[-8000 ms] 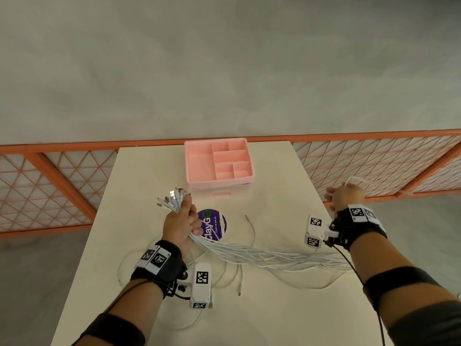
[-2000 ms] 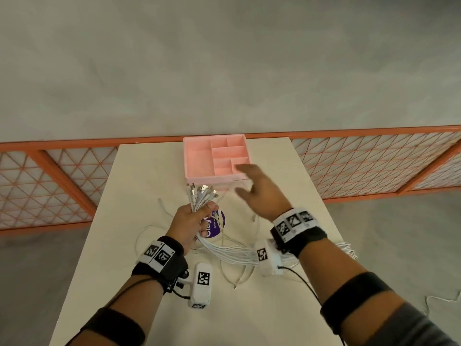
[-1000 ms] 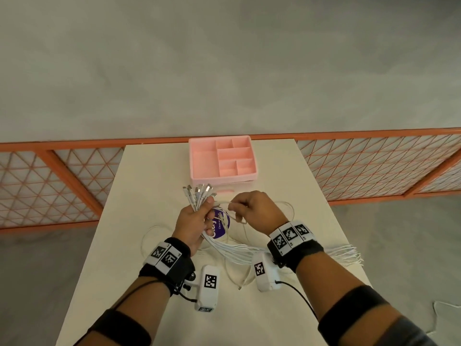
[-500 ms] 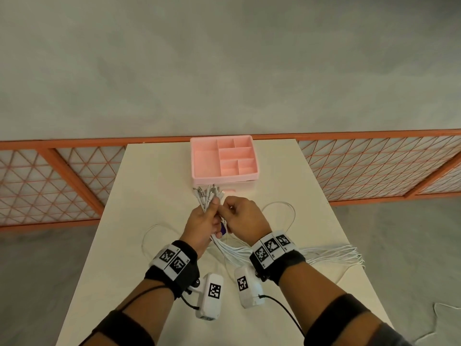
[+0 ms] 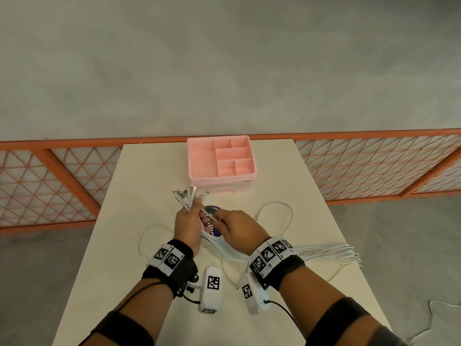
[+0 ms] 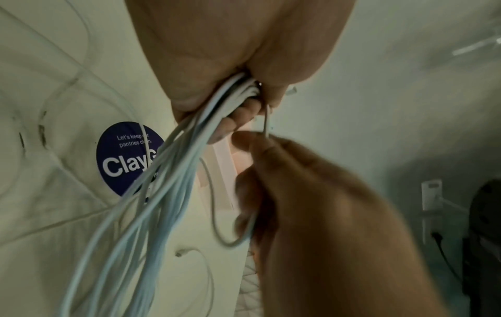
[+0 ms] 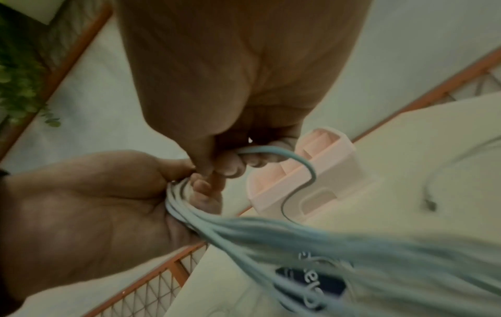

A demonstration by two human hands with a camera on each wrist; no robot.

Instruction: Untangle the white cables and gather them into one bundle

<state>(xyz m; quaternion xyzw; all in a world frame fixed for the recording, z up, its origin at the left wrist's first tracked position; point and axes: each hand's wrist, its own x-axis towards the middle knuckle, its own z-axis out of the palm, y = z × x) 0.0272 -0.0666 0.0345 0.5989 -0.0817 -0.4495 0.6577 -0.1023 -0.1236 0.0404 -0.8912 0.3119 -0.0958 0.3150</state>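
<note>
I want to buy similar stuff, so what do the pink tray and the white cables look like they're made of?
The pink tray looks like moulded plastic with a matte finish: uniform colour, thin dividers, rounded corners. The white cables seem sheathed in smooth rubbery plastic, bending softly from the left hand, with metallic plug tips; the exact materials are uncertain.

The purple sticker (image 5: 212,227) is mostly covered by both hands in the head view, lettering cut short. Lower right of the right wrist view, the cable bundle (image 7: 379,257) smears into blur. Forearms run off the bottom edge.
</note>
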